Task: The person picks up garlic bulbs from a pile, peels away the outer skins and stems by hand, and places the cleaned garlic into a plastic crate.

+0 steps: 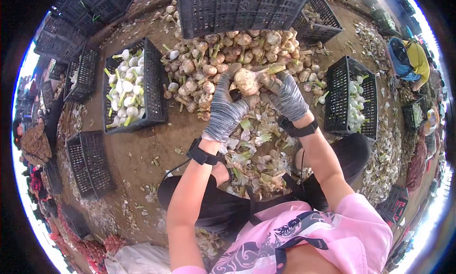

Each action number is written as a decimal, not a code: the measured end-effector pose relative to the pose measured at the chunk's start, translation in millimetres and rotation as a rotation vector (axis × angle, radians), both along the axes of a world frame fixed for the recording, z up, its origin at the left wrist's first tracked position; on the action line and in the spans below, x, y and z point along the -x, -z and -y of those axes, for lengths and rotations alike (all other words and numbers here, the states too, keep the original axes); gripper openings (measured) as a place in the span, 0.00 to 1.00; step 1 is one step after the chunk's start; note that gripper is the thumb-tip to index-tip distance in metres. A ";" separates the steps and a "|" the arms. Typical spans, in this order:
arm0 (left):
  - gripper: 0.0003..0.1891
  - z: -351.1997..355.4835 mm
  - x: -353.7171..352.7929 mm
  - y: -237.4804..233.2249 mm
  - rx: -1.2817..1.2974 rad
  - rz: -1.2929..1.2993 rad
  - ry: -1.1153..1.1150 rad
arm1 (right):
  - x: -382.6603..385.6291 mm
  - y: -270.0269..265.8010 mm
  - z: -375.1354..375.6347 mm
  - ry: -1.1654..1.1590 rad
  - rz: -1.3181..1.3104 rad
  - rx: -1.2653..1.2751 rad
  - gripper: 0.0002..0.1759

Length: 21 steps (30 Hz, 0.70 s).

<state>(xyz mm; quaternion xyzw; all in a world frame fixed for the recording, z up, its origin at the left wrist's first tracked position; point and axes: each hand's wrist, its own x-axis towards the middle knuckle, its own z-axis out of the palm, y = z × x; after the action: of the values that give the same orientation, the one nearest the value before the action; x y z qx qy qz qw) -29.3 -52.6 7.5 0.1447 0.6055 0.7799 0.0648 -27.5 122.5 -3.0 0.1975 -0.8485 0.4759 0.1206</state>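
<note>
A large brownish garlic bulb (247, 82) with a short cut stem is held between my two gloved hands. My left hand (225, 107), in a grey striped glove, curls its fingers and thumb around the bulb's left side. At the stem end, my right hand (289, 99) closes its fingers on the neck, the stem tip poking out above them. Just beyond the hands lies a heap of unpeeled garlic (199, 67), dirt-coloured and with roots. Below my hands, peeled skins and leaves (259, 155) cover the ground between my legs.
A black crate (159, 93) of white garlic stands left, and another crate (333, 96) right. A large black crate (242, 12) tilts over the heap. A further crate (90, 164) sits at the lower left. A person in yellow (418, 60) crouches at the far right.
</note>
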 end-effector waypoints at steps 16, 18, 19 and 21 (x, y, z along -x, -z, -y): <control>0.28 2.9 18.2 22.6 -0.224 0.873 -0.173 | -21.3 -15.3 16.8 0.079 0.348 -0.015 0.17; 0.31 8.8 21.1 10.1 -0.058 0.862 -0.009 | -26.4 -4.4 15.0 0.017 0.256 0.124 0.18; 0.35 8.4 21.0 3.6 0.130 1.015 -0.047 | -27.9 -0.8 13.6 -0.042 0.340 0.201 0.17; 0.36 16.5 26.9 17.1 0.460 0.794 -0.026 | -32.0 -12.8 10.6 -0.138 0.602 0.366 0.15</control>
<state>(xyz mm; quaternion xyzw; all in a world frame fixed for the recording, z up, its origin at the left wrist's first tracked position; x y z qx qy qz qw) -56.2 -69.1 -9.6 -0.1909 0.6932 0.6208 0.3124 4.5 111.9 9.8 0.0804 -0.7314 0.6638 -0.1341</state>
